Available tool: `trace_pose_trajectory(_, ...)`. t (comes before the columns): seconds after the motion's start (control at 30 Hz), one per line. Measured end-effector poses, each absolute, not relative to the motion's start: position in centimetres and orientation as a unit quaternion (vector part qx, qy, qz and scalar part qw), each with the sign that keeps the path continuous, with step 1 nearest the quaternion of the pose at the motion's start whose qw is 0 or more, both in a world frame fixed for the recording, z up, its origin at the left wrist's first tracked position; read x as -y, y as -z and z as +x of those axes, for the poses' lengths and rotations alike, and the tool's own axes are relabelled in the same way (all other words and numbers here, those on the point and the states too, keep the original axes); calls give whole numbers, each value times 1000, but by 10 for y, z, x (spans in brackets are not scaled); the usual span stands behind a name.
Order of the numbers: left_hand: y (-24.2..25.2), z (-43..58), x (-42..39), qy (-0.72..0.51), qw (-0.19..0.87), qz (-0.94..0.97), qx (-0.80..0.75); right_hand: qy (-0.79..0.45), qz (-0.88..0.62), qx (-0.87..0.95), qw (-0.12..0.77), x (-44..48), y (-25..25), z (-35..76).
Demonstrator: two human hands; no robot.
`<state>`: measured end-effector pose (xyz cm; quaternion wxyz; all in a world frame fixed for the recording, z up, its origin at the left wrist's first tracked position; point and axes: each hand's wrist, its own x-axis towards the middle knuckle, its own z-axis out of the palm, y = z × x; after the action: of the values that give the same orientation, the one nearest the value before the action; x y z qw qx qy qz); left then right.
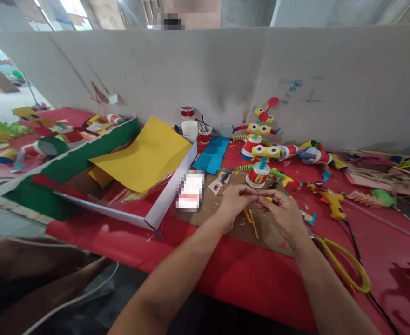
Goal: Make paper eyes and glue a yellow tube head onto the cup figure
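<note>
My left hand (238,201) and my right hand (282,207) meet above the brown cardboard mat (205,207), fingertips pinched together. A small yellow piece (269,198) shows at the fingers of my right hand. What my left fingers pinch is too small to make out. Below the hands, thin yellow strips (253,223) lie on the mat. Just behind them stands a paper-cup figure (257,176) with a yellow eye piece and green folded arms. Dark-handled scissors (225,176) rest on the mat left of it.
A white-edged box (170,197) holding yellow paper (149,153) is at left. Blue sheets (212,156) lie behind the phone (191,190). At right are a yellow glue gun (335,204) and yellow-handled scissors (347,263). More cup figures (252,145) stand near the wall.
</note>
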<state>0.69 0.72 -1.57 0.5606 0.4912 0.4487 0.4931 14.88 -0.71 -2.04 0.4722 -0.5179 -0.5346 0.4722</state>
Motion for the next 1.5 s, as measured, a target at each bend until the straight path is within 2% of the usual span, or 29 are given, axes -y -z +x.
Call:
trace_pose_trajectory(0.33,12,15,0,-514,586,446,-440,-528,-508,454,507,7,14,151)
trace_pose_trajectory(0.6,11,14,0,-536,548,453,-454,-432,-547,525,488,7,16,150)
trace_pose_trajectory(0.8,17,13,-3,-515,569,450,-458,-361,-570,583,453,8,18,153)
trace_pose_trajectory(1.13,9,4,-6,-488,511,552,-443,-309,-576,641,402,9,14,160)
trace_pose_trajectory(1.33,1,-4,-6,-420,449,611,-498,-263,-592,665,370,10,11,160)
trace_pose_trajectory(1.5,-3,-13,-9,-411,411,628,-519,-239,-592,675,370,11,8,160)
